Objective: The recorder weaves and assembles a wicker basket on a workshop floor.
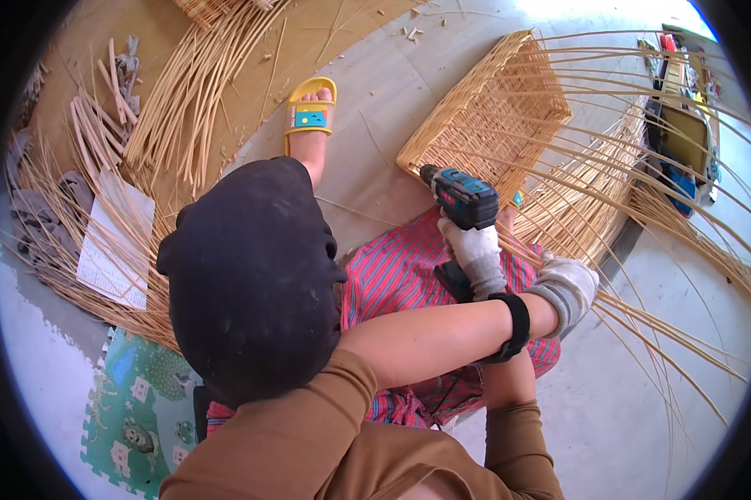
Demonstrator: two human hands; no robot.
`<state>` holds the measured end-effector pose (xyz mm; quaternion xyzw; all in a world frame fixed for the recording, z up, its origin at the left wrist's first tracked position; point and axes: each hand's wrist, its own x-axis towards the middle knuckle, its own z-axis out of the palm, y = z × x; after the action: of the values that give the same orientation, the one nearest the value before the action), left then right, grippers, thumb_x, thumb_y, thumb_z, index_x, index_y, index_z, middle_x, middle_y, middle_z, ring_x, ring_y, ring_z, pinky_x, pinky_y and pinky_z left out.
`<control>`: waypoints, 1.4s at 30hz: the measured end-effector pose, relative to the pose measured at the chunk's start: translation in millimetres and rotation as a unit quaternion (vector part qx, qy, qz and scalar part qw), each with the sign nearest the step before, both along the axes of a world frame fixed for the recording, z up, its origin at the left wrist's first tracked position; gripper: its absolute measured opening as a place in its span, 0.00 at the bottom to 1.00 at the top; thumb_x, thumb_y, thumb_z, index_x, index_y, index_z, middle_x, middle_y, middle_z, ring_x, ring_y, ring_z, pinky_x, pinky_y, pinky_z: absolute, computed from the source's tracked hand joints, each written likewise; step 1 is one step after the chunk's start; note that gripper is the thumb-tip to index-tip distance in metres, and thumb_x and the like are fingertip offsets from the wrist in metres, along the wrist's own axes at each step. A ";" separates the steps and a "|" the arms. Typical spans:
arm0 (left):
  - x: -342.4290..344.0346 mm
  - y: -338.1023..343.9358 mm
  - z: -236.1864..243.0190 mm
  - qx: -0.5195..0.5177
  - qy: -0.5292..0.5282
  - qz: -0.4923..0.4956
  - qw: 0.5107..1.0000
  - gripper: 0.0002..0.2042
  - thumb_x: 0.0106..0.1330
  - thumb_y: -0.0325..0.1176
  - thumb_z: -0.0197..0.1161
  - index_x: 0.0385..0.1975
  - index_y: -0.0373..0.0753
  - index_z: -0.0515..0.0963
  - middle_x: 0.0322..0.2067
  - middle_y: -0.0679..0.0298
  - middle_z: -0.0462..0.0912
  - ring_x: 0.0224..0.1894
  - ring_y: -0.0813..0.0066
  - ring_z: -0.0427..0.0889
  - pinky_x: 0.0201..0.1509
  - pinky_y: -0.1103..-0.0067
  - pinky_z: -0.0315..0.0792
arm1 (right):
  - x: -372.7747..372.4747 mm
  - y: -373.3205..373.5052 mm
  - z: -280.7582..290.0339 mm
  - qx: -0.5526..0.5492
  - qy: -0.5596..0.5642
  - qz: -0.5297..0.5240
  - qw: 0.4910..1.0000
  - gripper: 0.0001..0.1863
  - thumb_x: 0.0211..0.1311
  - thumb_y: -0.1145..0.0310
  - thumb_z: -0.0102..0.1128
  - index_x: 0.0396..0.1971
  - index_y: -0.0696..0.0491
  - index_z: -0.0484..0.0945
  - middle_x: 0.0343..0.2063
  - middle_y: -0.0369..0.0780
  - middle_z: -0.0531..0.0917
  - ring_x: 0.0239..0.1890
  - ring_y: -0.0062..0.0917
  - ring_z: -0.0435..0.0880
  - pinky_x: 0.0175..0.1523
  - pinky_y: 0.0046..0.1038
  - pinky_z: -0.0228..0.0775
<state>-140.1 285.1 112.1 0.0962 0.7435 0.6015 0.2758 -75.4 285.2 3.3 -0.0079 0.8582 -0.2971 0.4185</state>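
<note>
My right hand [475, 254], in a white and grey glove, grips the handle of a blue and black cordless drill [465, 198]. Its chuck points left at the near corner of a rectangular wicker basket [454, 104]; whether the tip touches cannot be told. My left arm crosses over the right forearm. At its end my left hand [568, 287], gloved too, is closed round several long rattan strands [629, 312] that come out on its right side. The basket lies tilted on the floor, with unwoven strands fanning out to the right from its rim.
A large black rounded shape [246, 283] hides much of my left leg. Bundles of rattan [196, 92] and a written paper sheet [117, 242] lie at left, beside a green foam mat [134, 417]. A tool container [683, 137] stands at right, near more rattan [596, 204].
</note>
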 end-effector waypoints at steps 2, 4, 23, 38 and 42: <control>-0.2 0.3 -1.5 0.004 -0.004 0.013 1.000 0.22 0.61 0.36 0.72 0.56 0.46 0.79 0.56 0.61 0.83 0.61 0.58 0.80 0.62 0.55 0.73 | -2.7 -0.8 -2.2 0.009 0.000 0.016 1.000 0.08 0.60 0.71 0.67 0.39 0.53 0.81 0.20 0.33 0.80 0.18 0.18 0.76 0.22 0.25 0.68; -1.7 2.2 2.3 0.013 -0.002 0.024 1.000 0.22 0.60 0.36 0.72 0.56 0.47 0.79 0.57 0.61 0.83 0.61 0.59 0.80 0.62 0.55 0.73 | -6.5 1.8 0.3 0.022 0.007 0.029 0.999 0.08 0.60 0.71 0.67 0.39 0.53 0.81 0.20 0.33 0.80 0.18 0.18 0.76 0.22 0.25 0.68; 0.3 -0.2 5.3 0.026 -0.031 0.027 0.999 0.23 0.61 0.37 0.73 0.57 0.49 0.80 0.58 0.64 0.82 0.64 0.58 0.77 0.67 0.53 0.68 | -16.1 -6.4 -6.9 0.014 0.045 0.096 0.994 0.09 0.61 0.67 0.65 0.41 0.50 0.81 0.18 0.34 0.80 0.15 0.21 0.77 0.21 0.27 0.69; 9.4 -0.3 0.7 0.063 0.002 0.084 0.994 0.15 0.65 0.37 0.66 0.51 0.44 0.82 0.54 0.59 0.84 0.59 0.59 0.82 0.61 0.54 0.73 | -26.0 1.1 -23.5 0.022 0.039 0.117 0.992 0.08 0.58 0.67 0.64 0.38 0.50 0.81 0.21 0.37 0.82 0.22 0.26 0.82 0.29 0.33 0.72; 8.8 -1.4 2.7 0.055 0.009 0.063 0.996 0.15 0.64 0.36 0.67 0.51 0.44 0.82 0.54 0.58 0.84 0.58 0.58 0.82 0.61 0.53 0.73 | -27.8 1.8 -24.1 0.012 0.000 0.081 0.997 0.09 0.58 0.66 0.63 0.38 0.51 0.81 0.22 0.38 0.83 0.22 0.28 0.82 0.30 0.33 0.74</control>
<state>-131.2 283.8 114.8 0.0697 0.7161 0.6572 0.2246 -103.2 287.0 -20.8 -0.0724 0.8584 -0.2516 0.4411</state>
